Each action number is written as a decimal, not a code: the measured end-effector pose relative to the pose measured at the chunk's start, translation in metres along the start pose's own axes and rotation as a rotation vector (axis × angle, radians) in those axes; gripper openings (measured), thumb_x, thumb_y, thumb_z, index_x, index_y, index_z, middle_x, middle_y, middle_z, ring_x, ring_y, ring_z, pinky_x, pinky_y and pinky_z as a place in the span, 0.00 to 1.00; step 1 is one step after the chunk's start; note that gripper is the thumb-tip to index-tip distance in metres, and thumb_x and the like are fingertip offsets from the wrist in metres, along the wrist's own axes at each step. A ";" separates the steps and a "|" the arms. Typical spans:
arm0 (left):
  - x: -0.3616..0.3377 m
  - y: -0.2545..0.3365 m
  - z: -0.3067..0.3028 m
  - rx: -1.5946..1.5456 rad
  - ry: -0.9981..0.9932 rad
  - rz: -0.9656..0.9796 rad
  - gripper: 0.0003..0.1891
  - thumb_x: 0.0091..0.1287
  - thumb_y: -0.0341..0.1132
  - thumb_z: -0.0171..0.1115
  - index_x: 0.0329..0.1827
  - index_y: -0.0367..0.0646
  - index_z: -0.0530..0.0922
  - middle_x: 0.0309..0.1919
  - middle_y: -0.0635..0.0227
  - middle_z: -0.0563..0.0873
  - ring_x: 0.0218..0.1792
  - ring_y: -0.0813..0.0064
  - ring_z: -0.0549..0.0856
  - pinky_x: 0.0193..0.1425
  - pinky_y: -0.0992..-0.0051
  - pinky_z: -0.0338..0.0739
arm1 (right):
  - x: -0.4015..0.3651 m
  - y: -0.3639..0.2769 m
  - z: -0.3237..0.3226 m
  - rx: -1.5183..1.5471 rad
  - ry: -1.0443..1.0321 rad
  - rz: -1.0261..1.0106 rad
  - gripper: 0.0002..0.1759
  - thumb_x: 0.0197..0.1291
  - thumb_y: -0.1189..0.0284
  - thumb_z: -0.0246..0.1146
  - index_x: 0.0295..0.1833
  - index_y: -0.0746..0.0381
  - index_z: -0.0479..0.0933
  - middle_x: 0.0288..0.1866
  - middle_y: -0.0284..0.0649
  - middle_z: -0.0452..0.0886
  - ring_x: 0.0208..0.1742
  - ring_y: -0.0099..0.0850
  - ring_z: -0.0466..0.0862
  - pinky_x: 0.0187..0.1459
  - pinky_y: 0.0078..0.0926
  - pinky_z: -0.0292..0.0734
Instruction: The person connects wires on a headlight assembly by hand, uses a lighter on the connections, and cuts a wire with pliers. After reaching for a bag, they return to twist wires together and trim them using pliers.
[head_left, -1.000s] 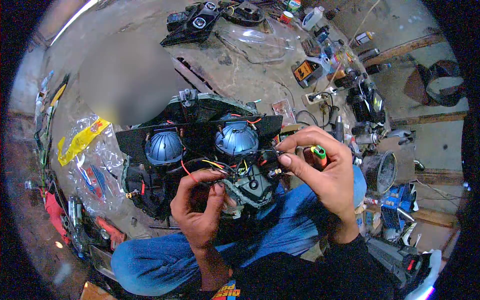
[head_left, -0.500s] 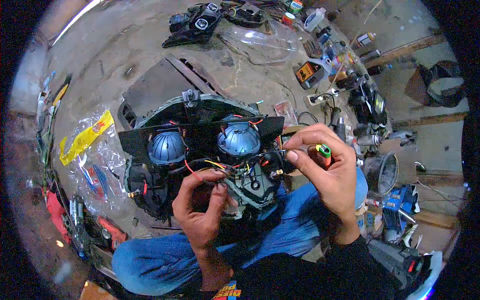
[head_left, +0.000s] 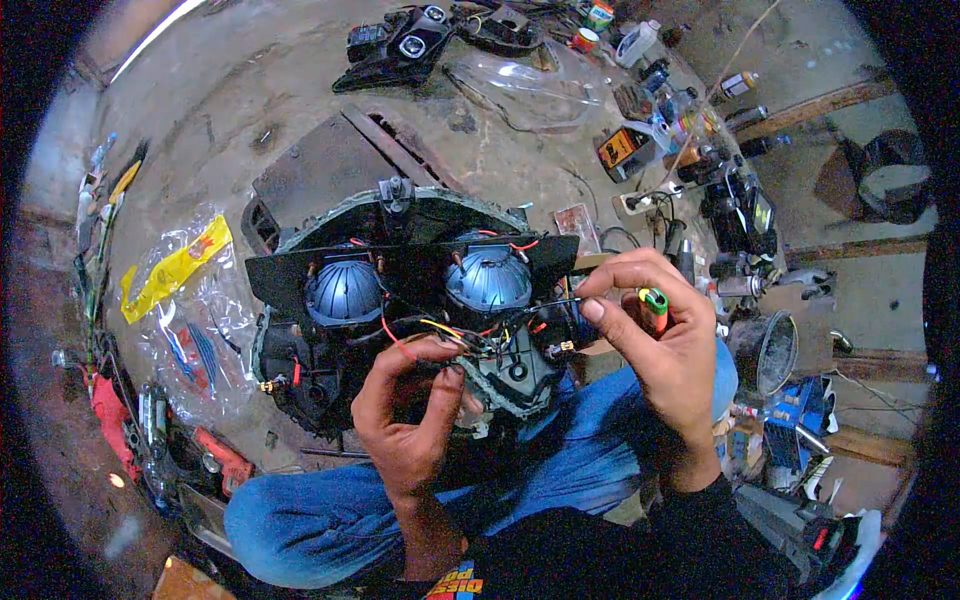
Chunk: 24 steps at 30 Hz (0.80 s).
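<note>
The right hand (head_left: 655,335) pinches a thin dark wire (head_left: 558,303) between thumb and forefinger; the left hand (head_left: 412,400) curls at a red wire (head_left: 396,340), its grip impossible to tell. A twin-domed headlight (head_left: 415,262) sits just beyond both.

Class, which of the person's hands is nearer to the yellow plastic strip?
Left. The left hand is right of and below the yellow plastic strip in the picture; the right hand lies much farther to its right.
</note>
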<state>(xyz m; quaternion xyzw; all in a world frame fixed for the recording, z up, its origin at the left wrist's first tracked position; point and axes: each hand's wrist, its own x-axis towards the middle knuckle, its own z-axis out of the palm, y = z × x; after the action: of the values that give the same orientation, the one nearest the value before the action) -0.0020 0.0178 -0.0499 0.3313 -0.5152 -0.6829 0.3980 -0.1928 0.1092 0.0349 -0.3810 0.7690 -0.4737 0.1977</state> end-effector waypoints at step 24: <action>-0.002 -0.003 -0.001 0.055 0.045 -0.062 0.09 0.66 0.21 0.69 0.48 0.36 0.84 0.47 0.60 0.90 0.47 0.74 0.88 0.51 0.75 0.82 | -0.003 -0.001 0.000 0.111 -0.006 0.008 0.06 0.57 0.79 0.73 0.41 0.66 0.87 0.42 0.40 0.87 0.47 0.32 0.85 0.52 0.28 0.77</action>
<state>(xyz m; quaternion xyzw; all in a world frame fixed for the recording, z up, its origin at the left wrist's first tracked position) -0.0007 0.0198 -0.0531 0.3731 -0.5141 -0.6731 0.3787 -0.1901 0.1111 0.0357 -0.3677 0.7425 -0.5137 0.2227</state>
